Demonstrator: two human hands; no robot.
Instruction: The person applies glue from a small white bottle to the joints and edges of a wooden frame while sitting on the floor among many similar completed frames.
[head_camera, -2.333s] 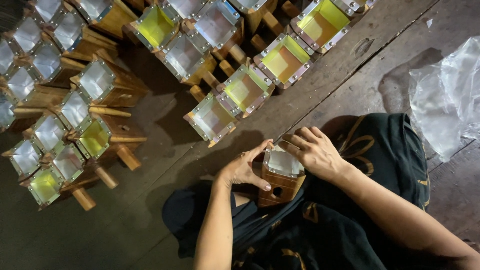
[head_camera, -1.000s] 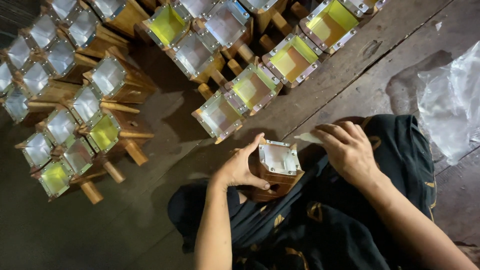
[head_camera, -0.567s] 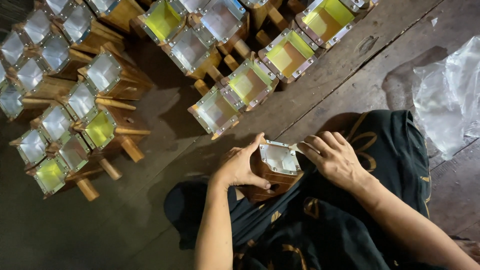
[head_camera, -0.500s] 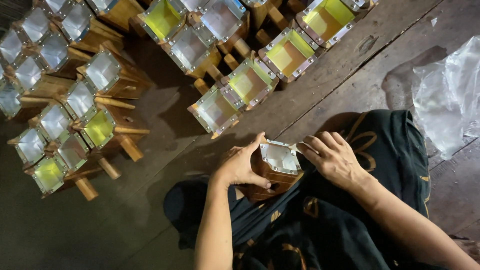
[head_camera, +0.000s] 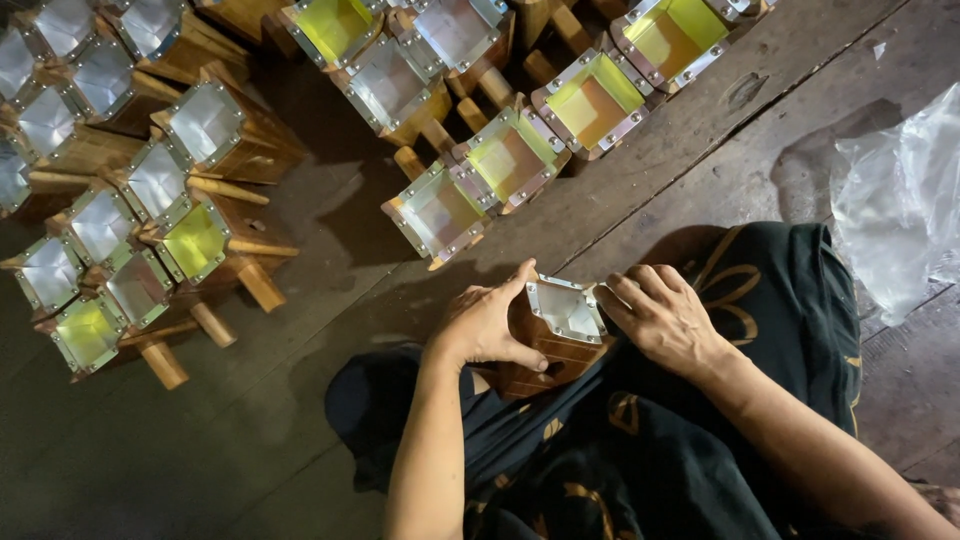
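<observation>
A small wooden box with a metal-framed clear top (head_camera: 566, 312) rests on my lap, on dark patterned cloth (head_camera: 700, 440). My left hand (head_camera: 487, 325) grips its left side, thumb under the lower edge and fingers along the top corner. My right hand (head_camera: 664, 315) lies against its right side, fingertips touching the metal frame. The box's wooden body shows below the frame.
Many like wooden boxes with handles stand on the plank floor: a row with yellow and clear tops (head_camera: 510, 150) just beyond my hands, a cluster (head_camera: 130, 220) at the left. A crumpled clear plastic bag (head_camera: 900, 200) lies at the right.
My right hand, raised off the box a second ago, came back down against its right side. The left hand kept its hold on the box throughout.
</observation>
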